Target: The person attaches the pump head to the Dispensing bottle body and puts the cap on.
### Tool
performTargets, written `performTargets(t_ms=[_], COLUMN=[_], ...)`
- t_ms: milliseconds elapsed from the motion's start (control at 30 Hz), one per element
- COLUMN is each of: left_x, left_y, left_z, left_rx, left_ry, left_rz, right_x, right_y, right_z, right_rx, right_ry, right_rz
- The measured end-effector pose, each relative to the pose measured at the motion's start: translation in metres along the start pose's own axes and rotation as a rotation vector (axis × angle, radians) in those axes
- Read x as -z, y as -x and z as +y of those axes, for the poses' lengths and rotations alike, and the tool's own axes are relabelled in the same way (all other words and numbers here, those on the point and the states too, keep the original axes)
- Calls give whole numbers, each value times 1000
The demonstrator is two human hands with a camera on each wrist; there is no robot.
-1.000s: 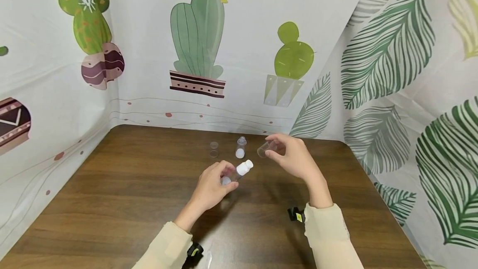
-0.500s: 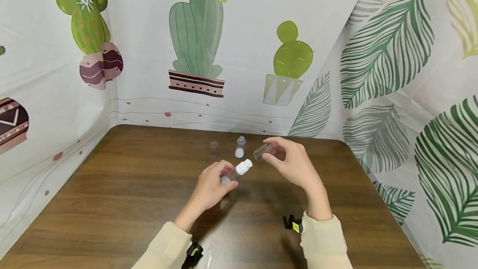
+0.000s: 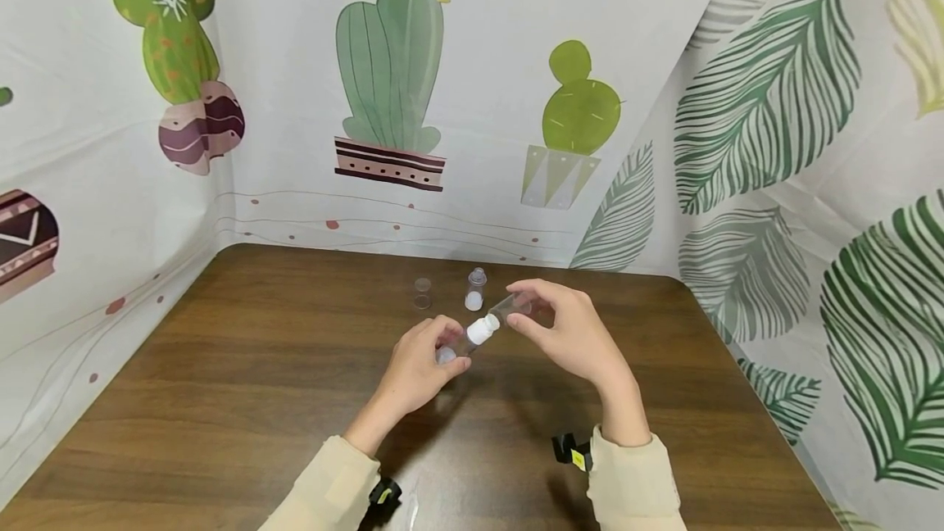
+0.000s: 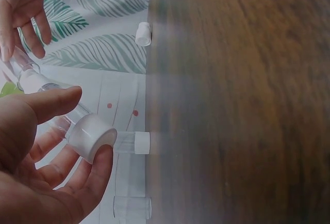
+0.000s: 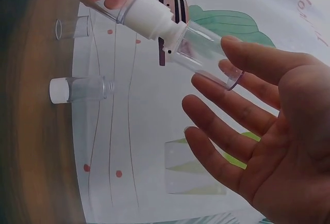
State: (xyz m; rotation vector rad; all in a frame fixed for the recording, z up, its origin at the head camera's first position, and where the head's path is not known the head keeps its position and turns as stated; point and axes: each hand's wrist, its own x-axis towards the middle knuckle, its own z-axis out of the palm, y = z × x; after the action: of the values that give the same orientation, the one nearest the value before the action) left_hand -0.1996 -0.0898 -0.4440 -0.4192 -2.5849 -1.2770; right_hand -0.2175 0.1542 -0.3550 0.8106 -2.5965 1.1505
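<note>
My left hand (image 3: 422,363) grips a small clear pump bottle tilted up to the right, its white pump top (image 3: 480,331) pointing at the other hand. The white disc in the bottle's base (image 4: 93,137) shows in the left wrist view. My right hand (image 3: 578,334) pinches a clear cap (image 5: 206,53) by its closed end, between thumb and fingers. The cap's open rim is right at the pump's tip, in line with the bottle, and the tip is just inside the rim in the right wrist view.
Behind the hands a second clear bottle (image 3: 474,295) with a white base stands upright, without a pump. To its left is another clear cap (image 3: 422,295). A small white piece (image 4: 143,34) stands on the table (image 3: 221,400). Patterned cloth (image 3: 280,105) hangs along the back.
My right hand has brought the clear cap left and down, from a gap away to the pump's tip. The left hand and bottle have stayed nearly still.
</note>
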Motion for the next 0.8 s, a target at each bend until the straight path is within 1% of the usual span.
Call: performTargets(t_ms=[100,333,600,800], left_x=[0,0,1,1], left_y=[0,0,0,1], left_z=[0,1,1,1], left_rx=[-12,11,9,6], left_ry=[-3,3,10,8], left_rz=[1,-3,1,-1], right_x=[-2,-6,-10,-13], right_y=[0,-2,-2,-3], right_z=[0,2,4,5], right_rx=[0,12,-5,3], right_ry=[-3,5,-10,-21], right_rz=[-7,-31,-48,-64])
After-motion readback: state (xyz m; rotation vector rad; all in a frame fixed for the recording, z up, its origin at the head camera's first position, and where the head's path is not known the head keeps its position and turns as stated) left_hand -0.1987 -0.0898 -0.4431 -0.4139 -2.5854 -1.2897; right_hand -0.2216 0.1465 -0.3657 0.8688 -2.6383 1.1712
